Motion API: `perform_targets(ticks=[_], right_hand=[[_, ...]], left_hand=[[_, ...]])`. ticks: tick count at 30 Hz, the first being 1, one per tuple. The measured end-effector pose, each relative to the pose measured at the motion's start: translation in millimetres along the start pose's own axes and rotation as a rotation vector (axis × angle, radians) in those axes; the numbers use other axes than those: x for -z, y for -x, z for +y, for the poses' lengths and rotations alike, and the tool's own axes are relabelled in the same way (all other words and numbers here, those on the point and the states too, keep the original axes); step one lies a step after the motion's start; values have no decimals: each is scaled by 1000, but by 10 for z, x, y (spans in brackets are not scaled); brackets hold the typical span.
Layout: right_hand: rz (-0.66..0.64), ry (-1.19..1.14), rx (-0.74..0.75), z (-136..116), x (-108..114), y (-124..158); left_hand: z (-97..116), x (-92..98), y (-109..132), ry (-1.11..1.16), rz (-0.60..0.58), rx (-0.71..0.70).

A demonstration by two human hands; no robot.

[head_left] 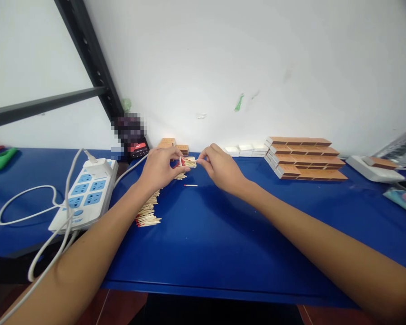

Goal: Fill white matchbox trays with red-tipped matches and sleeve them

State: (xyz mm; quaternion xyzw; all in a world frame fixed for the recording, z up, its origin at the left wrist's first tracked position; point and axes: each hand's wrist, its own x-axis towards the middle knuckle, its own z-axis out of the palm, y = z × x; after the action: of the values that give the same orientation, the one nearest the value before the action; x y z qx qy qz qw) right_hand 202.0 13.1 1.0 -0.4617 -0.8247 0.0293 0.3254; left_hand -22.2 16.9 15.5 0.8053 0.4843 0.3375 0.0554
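"Where is the small tray (191, 158) sitting against the fingers?"

"It's resting between the thumb and fingertips of the left hand (163, 166), which are gripping its left end. Red-tipped matches are lying inside it."

"And the right hand (219, 168)?"

"Its thumb and forefinger are narrowing to a pinch right by the tray's other end. I can't tell whether they're touching it or holding a matchstick."

"What's lying below them?"

"A single match (191, 185) is lying on the blue table (206, 248), on the near side of the tray, apart from both hands. A long pile of matches (149, 214) is spreading beside and under the left wrist."

"Anything by the wall?"

"Some orange boxes (168, 141) are standing behind the left hand, white pieces (246, 150) are lining up beyond the right, and a stepped stack of matchboxes (306, 160) is rising farther right."
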Motion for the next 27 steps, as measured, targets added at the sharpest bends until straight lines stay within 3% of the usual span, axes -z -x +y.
perform_targets(ticks=[7, 16, 22, 27], right_hand=[[-70, 44, 24, 0, -14, 23], [58, -150, 113, 91, -21, 22], [51, -170, 179, 44, -14, 39], [67, -185, 172, 42, -30, 70]], left_hand=[[95, -77, 43, 85, -63, -64], [117, -14, 52, 221, -73, 41], [117, -22, 50, 217, -102, 16], [56, 25, 27, 140, -2, 77]])
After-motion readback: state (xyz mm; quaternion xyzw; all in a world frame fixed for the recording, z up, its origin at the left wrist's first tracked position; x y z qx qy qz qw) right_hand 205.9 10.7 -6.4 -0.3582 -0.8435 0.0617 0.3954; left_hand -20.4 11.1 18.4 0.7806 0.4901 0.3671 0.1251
